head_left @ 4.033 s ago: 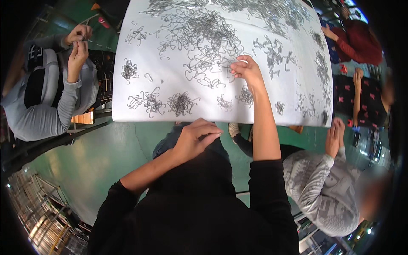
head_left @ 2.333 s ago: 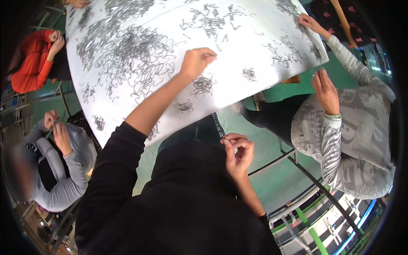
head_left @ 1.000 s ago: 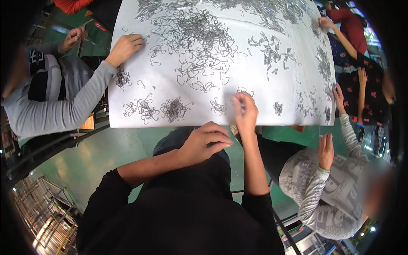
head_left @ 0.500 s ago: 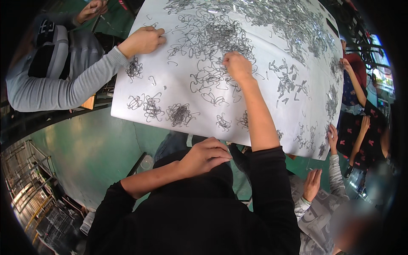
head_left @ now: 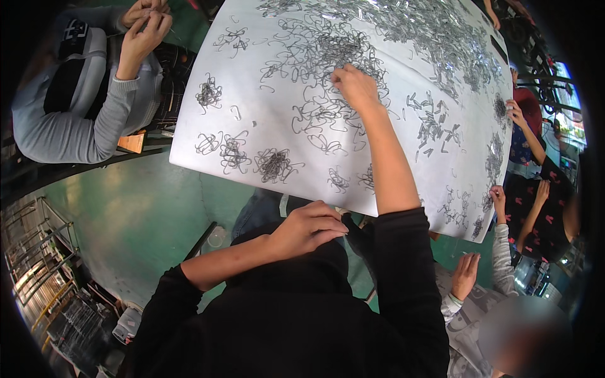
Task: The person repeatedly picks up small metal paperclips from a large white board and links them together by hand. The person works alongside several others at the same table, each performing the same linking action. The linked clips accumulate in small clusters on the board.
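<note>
My right hand (head_left: 357, 88) reaches over the white table, its thumb and fingertips pinched together among the loose curved wire hooks (head_left: 315, 113). Whatever sits between those fingertips is too small to make out. Just off the table's near edge, over my lap, my left hand (head_left: 307, 227) is closed, thumb against fingers. Its grip hides anything it may hold. A denser heap of hooks (head_left: 343, 47) lies just beyond my right hand. Along the near side are small bunches, among them a dark tangled one (head_left: 275, 165) and a smaller one (head_left: 338, 179).
Short silver metal strips (head_left: 435, 123) lie to the right, with a large spread of them (head_left: 416, 31) farther back. At left, a co-worker's hands (head_left: 144, 38) meet off the white tabletop (head_left: 189, 145). Another co-worker's hand (head_left: 498, 200) touches the right edge.
The grey-sleeved co-worker's hand has left the table's left side and joined their other hand, where a small group of hooks now shows. My right hand has shifted slightly farther over the hooks.
</note>
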The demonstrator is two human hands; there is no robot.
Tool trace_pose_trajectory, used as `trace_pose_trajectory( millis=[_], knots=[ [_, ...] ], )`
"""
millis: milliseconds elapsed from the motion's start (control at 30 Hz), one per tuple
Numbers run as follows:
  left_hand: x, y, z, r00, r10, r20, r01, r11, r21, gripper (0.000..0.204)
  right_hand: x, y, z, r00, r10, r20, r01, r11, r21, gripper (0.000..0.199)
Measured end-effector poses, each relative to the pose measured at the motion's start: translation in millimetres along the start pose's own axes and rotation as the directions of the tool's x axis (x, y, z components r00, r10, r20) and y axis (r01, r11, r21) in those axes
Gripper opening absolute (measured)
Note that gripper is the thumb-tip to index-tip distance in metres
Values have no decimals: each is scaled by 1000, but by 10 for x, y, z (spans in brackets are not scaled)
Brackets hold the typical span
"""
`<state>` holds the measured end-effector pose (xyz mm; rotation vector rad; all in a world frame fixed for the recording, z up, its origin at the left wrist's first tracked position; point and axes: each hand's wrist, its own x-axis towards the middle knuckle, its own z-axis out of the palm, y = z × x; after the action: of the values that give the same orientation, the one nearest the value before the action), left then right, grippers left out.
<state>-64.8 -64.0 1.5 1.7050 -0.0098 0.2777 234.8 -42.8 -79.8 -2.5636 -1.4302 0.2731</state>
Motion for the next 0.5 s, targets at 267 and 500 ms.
trace_pose_trajectory(
  millis=[267,500],
  knots=[
    [-39,4,0,997,-40,59,41,999,-31,13,-89,94,-24,1000,-30,-2,30,995,-96,13],
    [-57,-15,9,992,-17,126,25,998,-59,11,-1086,19,-180,842,538,-52,-287,528,799,25]
  ],
)
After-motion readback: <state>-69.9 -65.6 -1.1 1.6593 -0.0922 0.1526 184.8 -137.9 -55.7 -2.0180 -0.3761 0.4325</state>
